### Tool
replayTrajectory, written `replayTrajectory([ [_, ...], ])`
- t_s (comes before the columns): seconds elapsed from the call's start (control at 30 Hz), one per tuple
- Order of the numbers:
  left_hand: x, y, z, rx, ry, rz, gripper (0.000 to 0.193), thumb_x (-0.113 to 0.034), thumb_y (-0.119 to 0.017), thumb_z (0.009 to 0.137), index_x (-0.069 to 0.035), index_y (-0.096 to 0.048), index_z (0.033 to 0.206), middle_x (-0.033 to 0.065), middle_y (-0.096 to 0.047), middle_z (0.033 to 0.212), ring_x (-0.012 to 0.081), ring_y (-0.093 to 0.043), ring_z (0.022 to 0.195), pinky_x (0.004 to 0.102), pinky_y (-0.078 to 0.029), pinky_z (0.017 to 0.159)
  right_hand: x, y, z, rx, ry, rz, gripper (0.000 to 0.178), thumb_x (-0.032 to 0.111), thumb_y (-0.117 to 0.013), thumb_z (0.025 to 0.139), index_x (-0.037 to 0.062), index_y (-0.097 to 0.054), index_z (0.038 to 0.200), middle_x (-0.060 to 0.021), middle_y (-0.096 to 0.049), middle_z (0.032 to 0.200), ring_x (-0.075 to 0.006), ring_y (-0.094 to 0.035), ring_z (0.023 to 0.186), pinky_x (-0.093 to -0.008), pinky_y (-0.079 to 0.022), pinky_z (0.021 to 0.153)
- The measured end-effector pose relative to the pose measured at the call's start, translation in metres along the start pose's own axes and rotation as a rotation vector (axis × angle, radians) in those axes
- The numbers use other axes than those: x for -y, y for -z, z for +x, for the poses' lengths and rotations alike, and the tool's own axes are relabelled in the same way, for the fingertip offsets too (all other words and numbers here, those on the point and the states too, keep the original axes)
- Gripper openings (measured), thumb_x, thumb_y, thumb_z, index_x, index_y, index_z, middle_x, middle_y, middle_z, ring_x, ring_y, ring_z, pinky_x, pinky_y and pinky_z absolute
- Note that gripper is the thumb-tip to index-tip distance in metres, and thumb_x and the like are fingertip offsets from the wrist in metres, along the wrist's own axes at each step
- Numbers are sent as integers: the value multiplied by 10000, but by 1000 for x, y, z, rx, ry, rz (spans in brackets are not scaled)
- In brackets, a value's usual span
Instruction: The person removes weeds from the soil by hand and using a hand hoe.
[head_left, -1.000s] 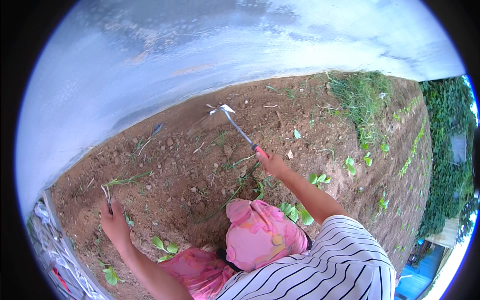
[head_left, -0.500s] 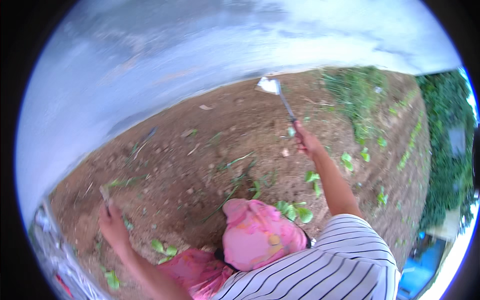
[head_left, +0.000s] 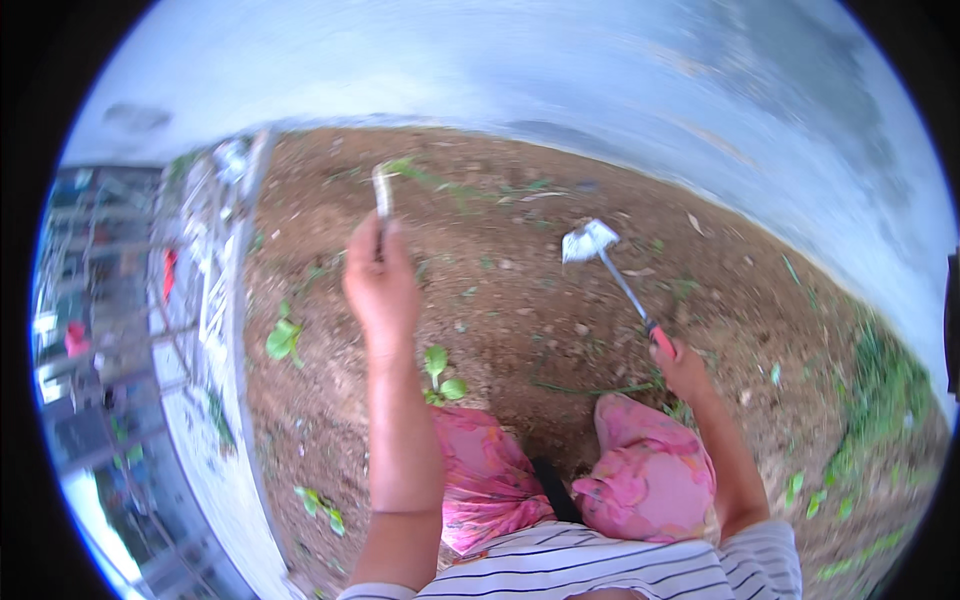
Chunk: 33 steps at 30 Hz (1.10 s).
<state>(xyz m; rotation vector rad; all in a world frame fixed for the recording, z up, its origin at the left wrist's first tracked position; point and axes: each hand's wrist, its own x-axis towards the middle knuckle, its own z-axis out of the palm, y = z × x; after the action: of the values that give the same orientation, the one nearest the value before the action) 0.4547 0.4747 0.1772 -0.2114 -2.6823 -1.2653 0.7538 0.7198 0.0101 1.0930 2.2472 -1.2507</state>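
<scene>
My right hand [head_left: 680, 368] is closed round the red and black grip of a small hand hoe [head_left: 624, 284]. Its thin metal shaft reaches away to a flat, shiny blade over the brown soil [head_left: 500, 300]. Farther off on the left, my left hand [head_left: 383, 275] is closed on a short tool [head_left: 382, 190] with a pale metal end, blurred so its kind is unclear. A green blade of grass [head_left: 405, 168] shows at that tool's tip. Loose pulled grass [head_left: 480, 190] lies on the ground to its right.
Leafy seedlings [head_left: 284, 338] grow on the left, others [head_left: 440, 378] just by my pink-clad knees. A pale wall [head_left: 480, 70] bounds the soil at the far side. Left runs a concrete edge [head_left: 243, 330] beside cluttered racks. Tall grass [head_left: 880, 390] stands at right.
The view has swung left. My left hand has moved farther forward with its tool, away from the soil near the left edge. The hoe has come back from the wall's foot, still in my right hand.
</scene>
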Motion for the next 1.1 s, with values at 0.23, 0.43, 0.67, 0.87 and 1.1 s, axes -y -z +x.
replayTrajectory([
  [0.23,10,14,-14,771,-12,491,258,-276,-509,837,-48,-591,924,174,-624,876,362,-594,845,436,-475,724,74,-28,26,61,267,-195,368,369,-576,820,3,-536,837,-206,-576,712,-395,-563,689,-427,-428,614],
  [0.43,-2,25,-34,712,-72,394,201,-226,-520,826,-32,-574,828,163,-621,788,329,-620,775,447,-483,678,104,-26,74,125,201,-30,255,271,-556,860,17,-528,868,-40,-494,596,-152,-482,495,-294,-372,457],
  [0.67,10,66,-67,427,-219,442,85,-127,-549,715,-62,-546,770,86,-574,750,252,-595,719,363,-455,675,203,-72,116,280,373,-78,270,294,-549,863,26,-524,845,-18,-466,546,-120,-451,426,-286,-349,404],
  [0.87,-2,86,-85,492,8,445,84,-139,-553,692,-90,-542,759,49,-538,712,213,-565,686,338,-431,667,310,-127,132,465,392,-97,299,346,-558,860,55,-506,812,18,-453,527,-90,-429,387,-262,-338,366],
  [1.1,-28,99,-99,723,303,282,139,-141,-590,682,-75,-562,800,63,-578,753,213,-594,714,335,-444,668,382,-161,131,473,379,-244,313,367,-570,853,88,-471,752,31,-414,505,-81,-403,361,-251,-309,329],
])
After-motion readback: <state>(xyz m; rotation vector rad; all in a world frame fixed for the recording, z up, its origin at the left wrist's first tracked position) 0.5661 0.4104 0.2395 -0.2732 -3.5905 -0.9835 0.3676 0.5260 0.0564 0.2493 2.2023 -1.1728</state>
